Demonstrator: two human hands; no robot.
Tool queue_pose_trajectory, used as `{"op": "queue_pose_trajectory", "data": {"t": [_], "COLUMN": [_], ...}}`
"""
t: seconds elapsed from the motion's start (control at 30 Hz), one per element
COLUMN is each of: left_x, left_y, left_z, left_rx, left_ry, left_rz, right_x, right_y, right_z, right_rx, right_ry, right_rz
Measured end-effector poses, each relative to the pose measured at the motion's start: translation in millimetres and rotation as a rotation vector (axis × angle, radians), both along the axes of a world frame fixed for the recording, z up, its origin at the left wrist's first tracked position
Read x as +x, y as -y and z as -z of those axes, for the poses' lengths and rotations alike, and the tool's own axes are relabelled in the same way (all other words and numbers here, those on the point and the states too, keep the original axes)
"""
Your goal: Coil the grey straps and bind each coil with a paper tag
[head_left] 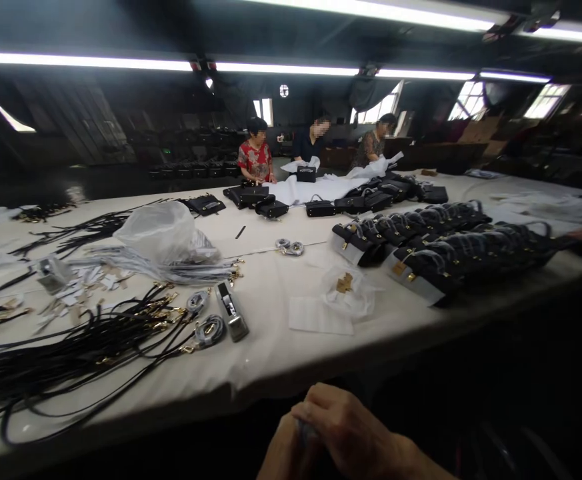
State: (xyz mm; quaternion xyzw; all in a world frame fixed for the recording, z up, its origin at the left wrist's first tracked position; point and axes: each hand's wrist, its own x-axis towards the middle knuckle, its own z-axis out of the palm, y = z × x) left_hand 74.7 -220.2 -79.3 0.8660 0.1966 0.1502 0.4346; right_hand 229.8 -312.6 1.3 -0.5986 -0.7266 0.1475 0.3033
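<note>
Below the table's front edge, my left hand [287, 445] and my right hand [347, 427] are pressed together with fingers curled. A small bluish-grey bit of something shows between them; the fingers hide the rest, so its kind is unclear. On the table beyond lie coiled, plastic-wrapped straps [209, 331] beside a metal stapler [231, 312]. To the left spreads a heap of black straps [85, 340] with gold clasps. A flat white sheet [321, 316] and a clear plastic bag [355, 297] holding small tan pieces lie ahead of my hands.
Rows of black handbags [471, 257] with wrapped handles fill the table's right side. A large plastic bag [158, 233] rests on wrapped straps at the left. Across the white table [265, 360], three people [257, 157] stand by more black bags and white wrapping.
</note>
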Motion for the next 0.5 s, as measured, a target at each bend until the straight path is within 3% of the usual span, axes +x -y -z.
{"op": "queue_pose_trajectory", "data": {"t": [0.07,0.13,0.2,0.3,0.4,0.5], "left_x": [20,33,42,62,87,103], "left_y": [3,2,-2,-11,-14,-11], "left_z": [6.1,12.3,19.0,25.3,21.9,15.0], "left_rx": [-0.131,-0.118,0.044,0.456,0.743,0.825], "left_ry": [0.005,0.026,0.057,0.167,0.309,0.352], "left_rz": [0.078,0.135,0.188,0.271,0.346,0.379], "right_x": [12,25,36,47,54,58], "right_y": [14,30,47,65,77,89], "right_z": [-1.9,-6.0,-8.7,-4.3,10.7,29.4], "right_rx": [-0.046,-0.176,-0.343,-0.487,-0.557,-0.687], "right_ry": [-0.097,-0.311,-0.603,-0.948,-0.937,-0.955], "right_rz": [0.052,0.155,0.281,0.381,0.418,0.466]}}
